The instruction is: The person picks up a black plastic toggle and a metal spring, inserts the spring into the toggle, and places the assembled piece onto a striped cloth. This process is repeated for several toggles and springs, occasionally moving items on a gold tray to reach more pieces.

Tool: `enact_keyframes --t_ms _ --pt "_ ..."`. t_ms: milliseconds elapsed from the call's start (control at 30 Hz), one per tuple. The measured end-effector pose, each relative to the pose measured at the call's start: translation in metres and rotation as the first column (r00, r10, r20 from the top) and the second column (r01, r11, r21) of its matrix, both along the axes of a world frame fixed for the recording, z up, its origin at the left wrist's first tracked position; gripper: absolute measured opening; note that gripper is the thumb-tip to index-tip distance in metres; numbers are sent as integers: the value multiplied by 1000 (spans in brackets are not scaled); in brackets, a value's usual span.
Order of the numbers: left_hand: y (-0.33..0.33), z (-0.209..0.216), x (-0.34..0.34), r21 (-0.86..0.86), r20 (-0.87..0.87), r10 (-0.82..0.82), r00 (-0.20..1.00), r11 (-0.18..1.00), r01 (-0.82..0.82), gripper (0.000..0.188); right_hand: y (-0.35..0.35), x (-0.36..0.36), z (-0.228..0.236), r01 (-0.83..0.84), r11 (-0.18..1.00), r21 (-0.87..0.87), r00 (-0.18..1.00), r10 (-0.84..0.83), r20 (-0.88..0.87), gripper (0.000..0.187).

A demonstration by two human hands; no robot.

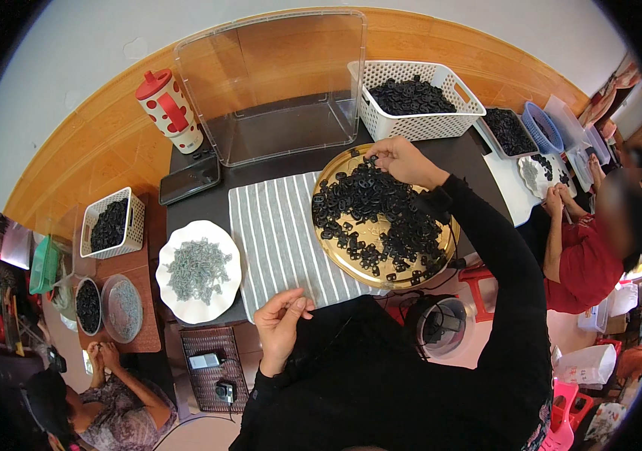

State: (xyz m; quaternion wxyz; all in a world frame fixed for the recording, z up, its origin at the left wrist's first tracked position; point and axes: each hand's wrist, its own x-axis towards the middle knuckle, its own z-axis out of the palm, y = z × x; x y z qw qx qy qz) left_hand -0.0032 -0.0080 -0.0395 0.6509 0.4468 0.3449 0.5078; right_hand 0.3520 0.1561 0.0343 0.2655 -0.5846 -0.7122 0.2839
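A round gold tray [381, 278] is heaped with small black plastic pieces [366, 192], some showing holes like little buckles. Over its far edge my right hand [405, 161] reaches in, thumb and fingers pinched on one black piece at the top of the pile. Close to my body, at the near edge of a grey-and-white striped cloth [272, 233], my left hand [279, 329] has its fingers curled together. A tiny dark spot shows at its fingertips, too small to name. Left of the cloth, a white scalloped plate [169, 289] holds a mound of small silvery pieces [199, 269].
Behind the cloth stand a clear plastic bin [283, 143], a dotted tumbler [174, 113] and a dark phone [191, 180]. A white basket [418, 126] of black pieces is at the back. People work at left [129, 398] and right [580, 263]. A red stool [479, 282] stands below the tray.
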Motion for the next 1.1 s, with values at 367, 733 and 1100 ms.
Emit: enact_keyframes --t_ms 367,733,1100 --pt "2 0 5 14 -22 9 1000 1000 -9 18 17 38 97 505 842 192 813 -388 -435 41" --pt "0 1 3 24 -23 28 999 999 -27 18 -88 -17 -1 -149 984 93 876 87 475 10" --pt "-6 22 12 -12 -56 31 998 999 -32 19 -132 -56 19 -197 956 216 975 167 148 13"
